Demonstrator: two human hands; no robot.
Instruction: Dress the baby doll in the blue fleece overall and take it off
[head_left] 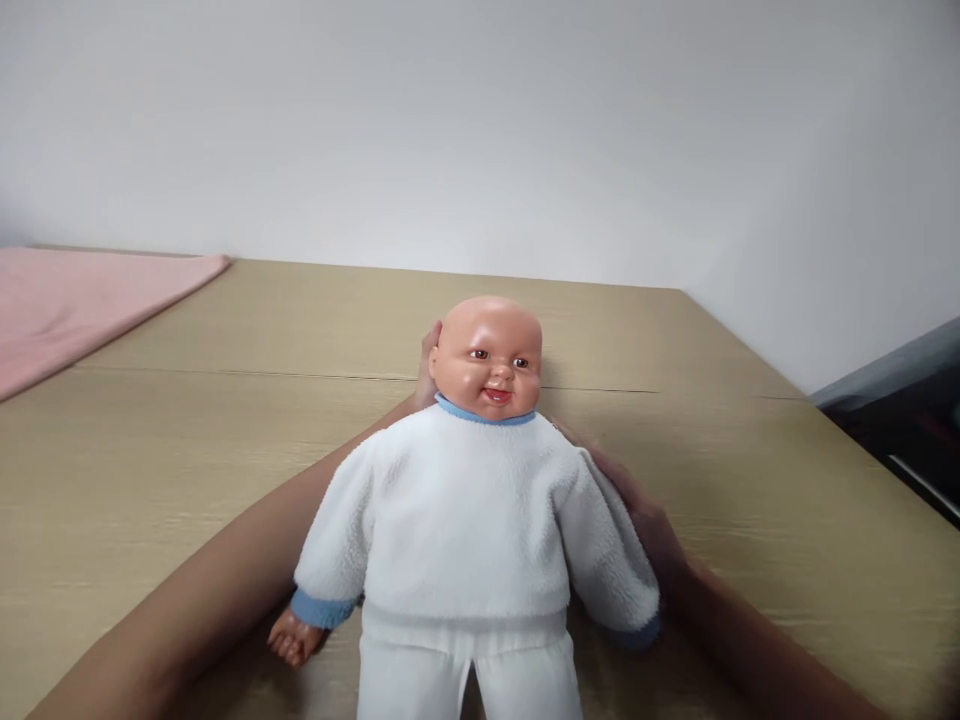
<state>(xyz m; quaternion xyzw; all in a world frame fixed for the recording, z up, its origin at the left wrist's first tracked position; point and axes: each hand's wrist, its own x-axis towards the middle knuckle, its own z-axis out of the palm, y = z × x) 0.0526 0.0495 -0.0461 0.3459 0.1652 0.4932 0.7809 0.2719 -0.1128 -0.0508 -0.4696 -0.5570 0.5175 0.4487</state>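
From afar, I am watching my left hand (430,352), mostly hidden, reaching behind the head of a baby doll (469,510) that is facing me in fuzzy white clothes with blue trim. My right hand (643,512) is resting along its sleeve (606,545). A pink cloth (82,305) is lying on the wooden table (172,440), a pale wall (480,130) rising behind.

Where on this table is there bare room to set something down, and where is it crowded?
Bare tabletop lies between the pink cloth and left forearm; another patch between the right hand and the tabletop's right edge. Crowded: around the baby doll, left hand by its head, right hand by its sleeve.
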